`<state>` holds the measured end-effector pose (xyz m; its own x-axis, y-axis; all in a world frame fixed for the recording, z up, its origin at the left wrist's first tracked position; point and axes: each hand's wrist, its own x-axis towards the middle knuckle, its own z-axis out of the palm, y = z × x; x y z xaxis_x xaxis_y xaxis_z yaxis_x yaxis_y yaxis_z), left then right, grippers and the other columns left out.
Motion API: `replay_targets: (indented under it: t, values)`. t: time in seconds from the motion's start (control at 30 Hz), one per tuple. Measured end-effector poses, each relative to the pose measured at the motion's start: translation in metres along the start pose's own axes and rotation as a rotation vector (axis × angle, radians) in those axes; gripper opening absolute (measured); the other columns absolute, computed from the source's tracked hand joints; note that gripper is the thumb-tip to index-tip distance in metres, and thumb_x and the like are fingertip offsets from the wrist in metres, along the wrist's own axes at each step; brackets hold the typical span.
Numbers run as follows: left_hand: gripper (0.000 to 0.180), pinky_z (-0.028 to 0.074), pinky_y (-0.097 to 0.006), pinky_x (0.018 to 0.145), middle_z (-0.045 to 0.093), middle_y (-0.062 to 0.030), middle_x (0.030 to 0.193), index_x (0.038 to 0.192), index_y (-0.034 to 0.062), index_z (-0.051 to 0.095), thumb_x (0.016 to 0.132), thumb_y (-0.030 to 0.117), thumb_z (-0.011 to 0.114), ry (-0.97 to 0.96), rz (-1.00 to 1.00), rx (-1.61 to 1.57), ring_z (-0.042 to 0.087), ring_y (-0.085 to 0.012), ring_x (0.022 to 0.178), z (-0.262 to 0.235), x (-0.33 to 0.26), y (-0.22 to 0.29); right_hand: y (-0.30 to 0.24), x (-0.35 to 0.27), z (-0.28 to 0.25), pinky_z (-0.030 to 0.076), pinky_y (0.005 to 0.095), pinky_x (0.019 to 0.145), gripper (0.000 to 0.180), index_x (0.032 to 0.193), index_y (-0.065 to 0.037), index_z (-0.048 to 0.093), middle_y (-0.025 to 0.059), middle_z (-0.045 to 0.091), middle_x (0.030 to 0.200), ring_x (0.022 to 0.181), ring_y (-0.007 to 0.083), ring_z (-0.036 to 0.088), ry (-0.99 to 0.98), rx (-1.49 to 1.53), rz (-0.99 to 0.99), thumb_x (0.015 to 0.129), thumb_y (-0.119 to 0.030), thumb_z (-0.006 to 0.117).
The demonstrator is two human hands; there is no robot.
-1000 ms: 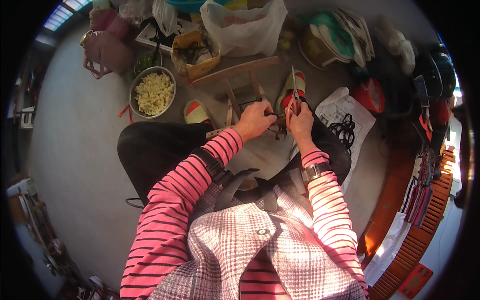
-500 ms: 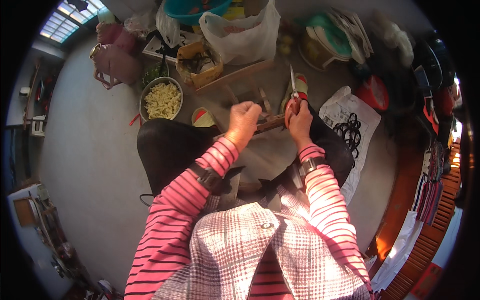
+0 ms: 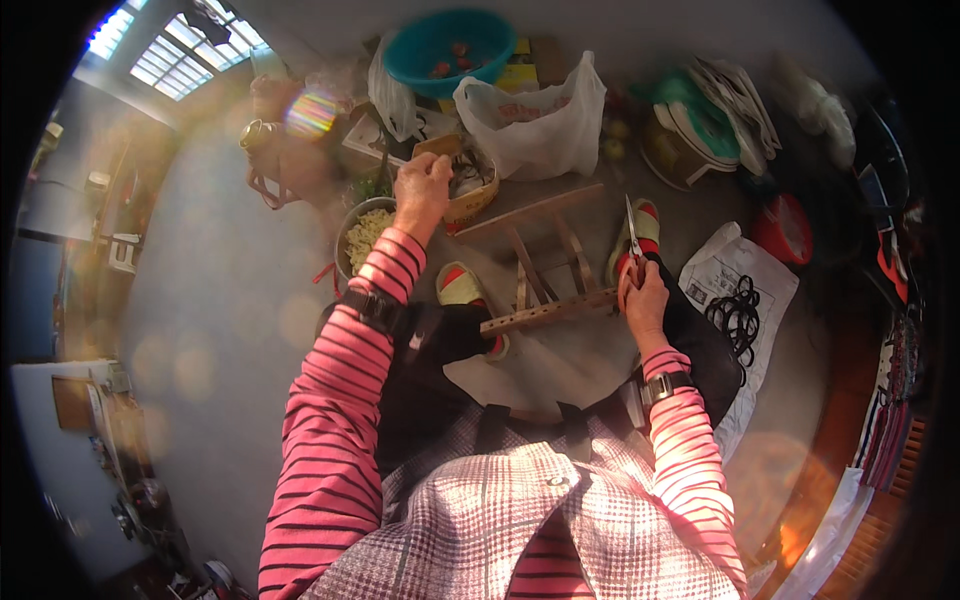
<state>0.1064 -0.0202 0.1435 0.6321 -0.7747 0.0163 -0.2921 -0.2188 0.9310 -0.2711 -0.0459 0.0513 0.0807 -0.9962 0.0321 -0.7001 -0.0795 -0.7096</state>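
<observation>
My right hand (image 3: pixel 646 303) holds a pair of scissors (image 3: pixel 634 235) by their orange-red handles, blades pointing away from me. My left hand (image 3: pixel 422 198) is over the near left side of a cardboard box (image 3: pixel 474 207) with dark bits inside. Its fingers are drawn together, and whatever they hold, if anything, is hidden. Between my feet stands a wooden frame (image 3: pixel 550 312) with two long bars joined by slats; holes run along the near bar. Neither hand touches it. A metal bowl (image 3: pixel 340 240) of pale yellow pieces sits beside my left wrist, partly hidden by it.
Farther off are a teal basin (image 3: pixel 400 62) with reddish things in it, a white plastic bag (image 3: pixel 540 130) and a lidded pot (image 3: pixel 672 150). To the right, black looped cord (image 3: pixel 735 318) lies on a white sack (image 3: pixel 755 270), near a red container (image 3: pixel 783 230). A pink jug (image 3: pixel 290 165) stands left.
My left hand has moved from above the wooden frame, away and to the left, to the cardboard box. The scissors stay in my right hand. The whole view has shifted.
</observation>
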Motion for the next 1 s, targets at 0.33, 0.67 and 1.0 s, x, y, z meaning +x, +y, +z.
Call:
replay_targets:
  t: [0.33,0.67,1.0]
  values:
    - [0.031,0.053,-0.051,0.076,0.068,-0.026,0.083,0.084,-0.0014,0.071,0.085,0.027,0.059,0.043,0.105,0.539,0.066,-0.0456,0.08,0.0,0.041,-0.073,-0.006,0.004,0.0,0.052,0.0459,0.077,0.027,0.107,-0.004,0.051,0.024,0.067,0.096,0.094,0.0441,0.065,0.036,0.001,-0.074,0.088,-0.012,0.068]
    - [0.041,0.053,-0.045,0.078,0.065,-0.0184,0.099,0.113,-0.0004,0.053,0.09,0.031,0.065,-0.496,0.56,0.476,0.064,-0.0368,0.093,0.106,-0.18,-0.037,-0.022,0.0,-0.008,0.051,0.045,0.08,0.025,0.106,-0.003,0.052,0.0242,0.066,0.098,0.099,0.0441,0.063,-0.047,0.071,-0.068,0.085,-0.006,0.067]
    - [0.033,0.053,-0.047,0.069,0.064,-0.0156,0.093,0.102,0.0045,0.048,0.09,0.031,0.064,-0.684,0.434,0.644,0.067,-0.0355,0.085,0.125,-0.189,-0.065,-0.043,-0.034,-0.094,0.053,0.0495,0.07,0.024,0.106,-0.005,0.06,0.0211,0.068,0.088,0.083,0.0437,0.066,-0.108,-0.384,-0.335,0.087,-0.019,0.067]
